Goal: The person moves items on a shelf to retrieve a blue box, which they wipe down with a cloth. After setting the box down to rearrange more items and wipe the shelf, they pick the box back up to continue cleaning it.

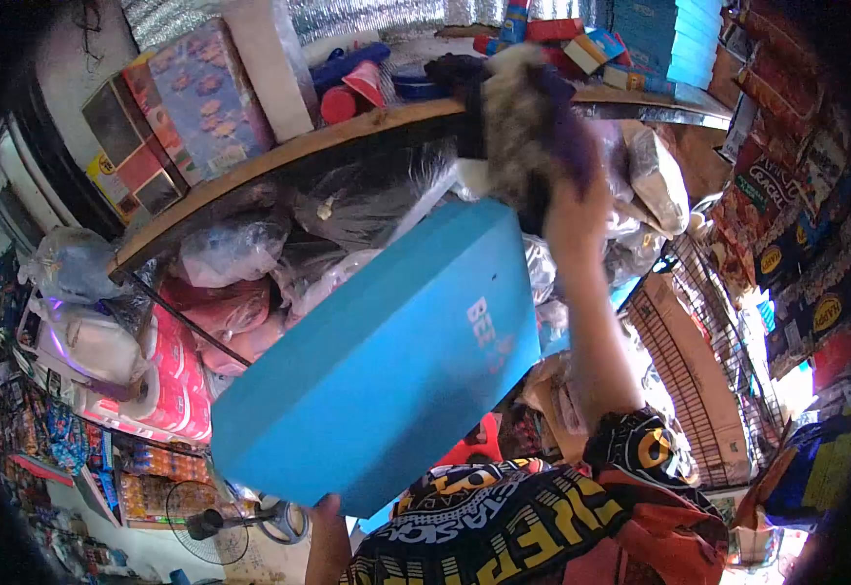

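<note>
A large blue box (377, 361) with white lettering is tilted across the middle of the view. My left hand (328, 512) supports its lower edge near the bottom; only part of the fingers shows. My right arm reaches up to the wooden shelf (386, 119), and my right hand (577, 180) is closed on a bunched grey and purple cloth (523, 117). The cloth hangs at the shelf's front edge and hides some of my fingers. Plastic-wrapped bundles (367, 200) lie behind the box, below the shelf.
Red and blue items (352, 88) and small boxes (591, 49) stand on the shelf. Pink-wrapped rolls (167, 385) are at the left, above a small fan (206, 524). A wire rack (728, 331) and hanging snack packets (781, 258) line the right side.
</note>
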`<control>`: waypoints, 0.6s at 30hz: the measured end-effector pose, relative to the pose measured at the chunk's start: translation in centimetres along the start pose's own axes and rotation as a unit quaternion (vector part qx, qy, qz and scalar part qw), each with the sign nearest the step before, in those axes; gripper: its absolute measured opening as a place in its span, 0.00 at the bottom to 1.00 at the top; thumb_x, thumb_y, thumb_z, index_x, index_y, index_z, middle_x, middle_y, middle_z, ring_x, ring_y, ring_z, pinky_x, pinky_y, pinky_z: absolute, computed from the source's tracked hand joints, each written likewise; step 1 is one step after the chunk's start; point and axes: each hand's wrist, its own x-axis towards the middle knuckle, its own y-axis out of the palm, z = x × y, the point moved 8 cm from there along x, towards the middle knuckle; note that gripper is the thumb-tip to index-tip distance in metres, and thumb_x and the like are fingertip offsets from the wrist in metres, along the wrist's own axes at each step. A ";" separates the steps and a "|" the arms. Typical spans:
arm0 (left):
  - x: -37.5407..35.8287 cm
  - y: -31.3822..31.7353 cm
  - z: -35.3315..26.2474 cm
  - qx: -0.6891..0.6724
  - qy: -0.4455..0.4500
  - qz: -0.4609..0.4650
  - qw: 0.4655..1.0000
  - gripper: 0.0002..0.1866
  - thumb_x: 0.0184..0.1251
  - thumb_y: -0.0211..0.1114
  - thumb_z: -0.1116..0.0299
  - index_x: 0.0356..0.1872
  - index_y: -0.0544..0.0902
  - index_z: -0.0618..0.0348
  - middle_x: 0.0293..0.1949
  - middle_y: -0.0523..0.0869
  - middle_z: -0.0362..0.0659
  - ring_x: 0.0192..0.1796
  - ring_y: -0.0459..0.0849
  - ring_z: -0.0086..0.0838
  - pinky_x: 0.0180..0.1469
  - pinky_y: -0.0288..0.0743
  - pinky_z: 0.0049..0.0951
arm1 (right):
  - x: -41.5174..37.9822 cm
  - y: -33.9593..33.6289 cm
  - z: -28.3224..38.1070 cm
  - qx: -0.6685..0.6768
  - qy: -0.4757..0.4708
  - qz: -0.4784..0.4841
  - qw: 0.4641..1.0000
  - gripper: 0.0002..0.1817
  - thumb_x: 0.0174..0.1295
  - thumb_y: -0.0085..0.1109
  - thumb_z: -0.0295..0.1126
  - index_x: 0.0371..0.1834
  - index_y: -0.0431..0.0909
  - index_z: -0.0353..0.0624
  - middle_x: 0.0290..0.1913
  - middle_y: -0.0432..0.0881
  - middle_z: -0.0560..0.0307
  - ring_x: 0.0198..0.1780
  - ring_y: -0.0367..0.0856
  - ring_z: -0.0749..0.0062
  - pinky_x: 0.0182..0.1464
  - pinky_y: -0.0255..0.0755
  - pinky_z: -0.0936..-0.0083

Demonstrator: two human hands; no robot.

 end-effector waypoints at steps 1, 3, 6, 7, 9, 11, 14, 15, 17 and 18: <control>0.0 -0.3 0.0 -0.001 -0.008 0.001 1.000 0.27 0.51 0.57 0.57 0.49 0.67 0.64 0.48 0.72 0.48 0.48 0.72 0.39 0.49 0.68 0.39 | 1.0 -1.5 1.0 0.033 0.010 -0.050 0.998 0.23 0.49 0.50 0.23 0.52 0.65 0.35 0.43 0.76 0.48 0.47 0.74 0.63 0.49 0.67 0.71; -0.5 -0.6 -0.3 -0.005 -0.024 0.002 1.000 0.27 0.51 0.57 0.57 0.49 0.67 0.64 0.48 0.72 0.49 0.48 0.72 0.39 0.49 0.68 0.40 | 1.1 -1.5 2.6 0.185 0.051 -0.043 0.980 0.22 0.48 0.48 0.21 0.51 0.67 0.35 0.41 0.77 0.49 0.43 0.75 0.68 0.45 0.68 0.74; -0.4 -0.1 -0.2 -0.012 -0.044 0.009 0.999 0.27 0.51 0.57 0.57 0.49 0.67 0.64 0.48 0.71 0.49 0.49 0.72 0.39 0.49 0.68 0.40 | -2.9 2.9 9.1 0.171 -0.141 0.224 0.949 0.27 0.41 0.55 0.33 0.51 0.69 0.48 0.50 0.71 0.55 0.51 0.67 0.61 0.52 0.54 0.60; -0.3 0.2 -0.1 -0.018 -0.049 0.012 0.999 0.27 0.51 0.57 0.57 0.49 0.67 0.64 0.49 0.71 0.49 0.49 0.72 0.39 0.49 0.68 0.40 | -6.1 4.8 11.5 0.112 -0.201 0.334 0.914 0.31 0.38 0.58 0.39 0.53 0.68 0.55 0.55 0.67 0.57 0.57 0.60 0.56 0.57 0.42 0.50; 0.1 0.8 0.1 -0.021 -0.060 0.021 0.998 0.27 0.51 0.57 0.57 0.49 0.66 0.63 0.49 0.71 0.49 0.49 0.72 0.39 0.49 0.68 0.40 | -11.8 6.3 14.9 0.078 -0.270 0.392 0.876 0.35 0.37 0.57 0.49 0.57 0.65 0.64 0.63 0.59 0.63 0.65 0.50 0.53 0.60 0.21 0.38; 0.2 1.1 0.2 -0.022 -0.066 0.026 0.997 0.27 0.51 0.57 0.56 0.49 0.66 0.63 0.49 0.71 0.49 0.49 0.71 0.39 0.49 0.68 0.40 | -12.4 6.7 15.1 0.097 -0.273 0.379 0.879 0.33 0.40 0.51 0.56 0.56 0.66 0.66 0.61 0.61 0.63 0.64 0.53 0.55 0.61 0.22 0.40; 0.3 1.3 0.4 -0.022 -0.079 0.030 0.996 0.27 0.51 0.57 0.56 0.50 0.66 0.62 0.49 0.70 0.49 0.49 0.71 0.39 0.49 0.68 0.41 | -10.9 7.7 13.8 0.109 -0.297 0.366 0.875 0.31 0.42 0.46 0.59 0.52 0.70 0.65 0.57 0.68 0.64 0.60 0.61 0.59 0.61 0.24 0.41; 0.3 1.4 0.2 -0.024 -0.078 0.028 0.996 0.27 0.51 0.57 0.56 0.50 0.66 0.62 0.49 0.70 0.49 0.50 0.71 0.39 0.49 0.68 0.41 | -9.4 8.3 12.4 0.096 -0.281 0.357 0.885 0.29 0.41 0.51 0.55 0.51 0.72 0.63 0.54 0.70 0.63 0.59 0.62 0.58 0.61 0.30 0.42; 0.4 1.5 0.4 -0.027 -0.085 0.025 0.996 0.27 0.51 0.57 0.56 0.50 0.66 0.62 0.49 0.70 0.49 0.50 0.71 0.40 0.49 0.68 0.41 | -6.0 8.5 8.6 0.069 -0.210 0.319 0.922 0.26 0.38 0.58 0.43 0.46 0.75 0.52 0.50 0.74 0.58 0.57 0.65 0.57 0.60 0.46 0.54; 0.6 1.7 0.3 -0.024 -0.085 0.025 0.996 0.27 0.51 0.58 0.56 0.50 0.66 0.62 0.49 0.70 0.49 0.50 0.71 0.40 0.49 0.68 0.41 | -4.6 8.3 6.0 0.077 -0.175 0.275 0.942 0.23 0.41 0.56 0.40 0.44 0.75 0.46 0.47 0.76 0.55 0.56 0.66 0.57 0.60 0.48 0.57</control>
